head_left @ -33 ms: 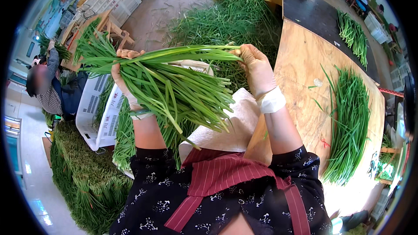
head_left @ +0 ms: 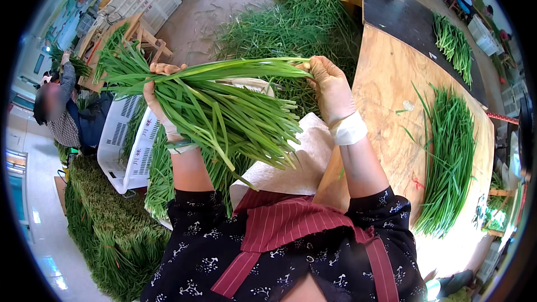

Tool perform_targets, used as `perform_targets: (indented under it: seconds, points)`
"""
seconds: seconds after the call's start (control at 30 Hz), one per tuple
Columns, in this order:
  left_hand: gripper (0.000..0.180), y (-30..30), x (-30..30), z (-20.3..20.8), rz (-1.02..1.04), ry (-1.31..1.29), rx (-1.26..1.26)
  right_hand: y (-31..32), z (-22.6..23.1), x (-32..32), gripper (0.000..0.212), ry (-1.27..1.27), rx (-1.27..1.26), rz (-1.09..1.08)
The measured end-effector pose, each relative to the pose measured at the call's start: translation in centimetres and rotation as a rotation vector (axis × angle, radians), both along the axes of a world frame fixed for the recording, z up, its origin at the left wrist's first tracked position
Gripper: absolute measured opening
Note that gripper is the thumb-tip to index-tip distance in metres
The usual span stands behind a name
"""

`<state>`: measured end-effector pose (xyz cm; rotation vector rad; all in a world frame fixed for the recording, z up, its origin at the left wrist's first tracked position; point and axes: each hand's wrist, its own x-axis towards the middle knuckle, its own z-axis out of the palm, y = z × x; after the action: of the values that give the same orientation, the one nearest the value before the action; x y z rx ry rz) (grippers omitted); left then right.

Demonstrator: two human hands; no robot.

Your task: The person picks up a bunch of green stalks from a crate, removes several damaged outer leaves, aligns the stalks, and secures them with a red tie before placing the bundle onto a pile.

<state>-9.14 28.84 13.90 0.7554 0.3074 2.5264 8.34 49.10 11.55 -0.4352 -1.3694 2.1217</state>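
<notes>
My left hand (head_left: 162,92) is closed around a thick bunch of garlic chives (head_left: 235,120), long flat green leaves. Their cut ends fan out to the right and toward me, while the leafy tips stick out past the hand on the left. At the right, my right hand (head_left: 330,86) pinches the ends of a few stalks (head_left: 251,67), which stretch taut between both hands above the rest. Both hands wear thin pale gloves, and white bands wrap the wrists. Part of the left hand's fingers is hidden behind the leaves.
On the wooden table (head_left: 386,106) to my right lies a pile of chives (head_left: 450,156). Ahead, loose greens (head_left: 302,22) cover the floor. A white crate (head_left: 120,156) stands at my left beside stacked bundles (head_left: 112,212). Another person (head_left: 64,103) works at far left.
</notes>
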Motion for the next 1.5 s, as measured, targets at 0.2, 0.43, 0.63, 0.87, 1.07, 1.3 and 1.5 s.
perform_targets:
  seconds: [0.2,0.43,0.63,0.87,1.07,1.3,1.5]
  points:
    - [0.012,-0.7,-0.9,-0.3,-0.102,-0.082,0.080,2.5,-1.4,0.9,0.019,0.265,-0.271,-0.029]
    - [0.010,-1.3,-1.7,-0.9,-0.095,-0.106,0.037,7.2,-3.4,2.0,0.016,-0.122,0.011,-0.462]
    - [0.014,-0.2,0.4,-1.4,-0.014,-0.080,-0.133,4.0,-0.8,-0.4,0.012,-0.085,0.160,-0.280]
    - [0.015,2.9,2.9,0.1,-0.129,-0.034,-0.268,-1.2,1.1,-2.3,0.009,-0.140,0.566,0.108]
    - [0.011,1.7,2.3,0.4,-0.046,-0.086,-0.055,-1.0,1.2,-0.9,0.008,-0.207,0.296,0.205]
    - [0.009,-0.4,0.7,-0.7,-0.173,-0.171,0.149,3.3,-2.5,0.5,0.013,-0.160,0.136,-0.188]
    - [0.010,-0.5,0.5,-0.7,0.000,-0.157,0.019,2.0,-0.2,2.2,0.038,-0.355,0.988,-0.122]
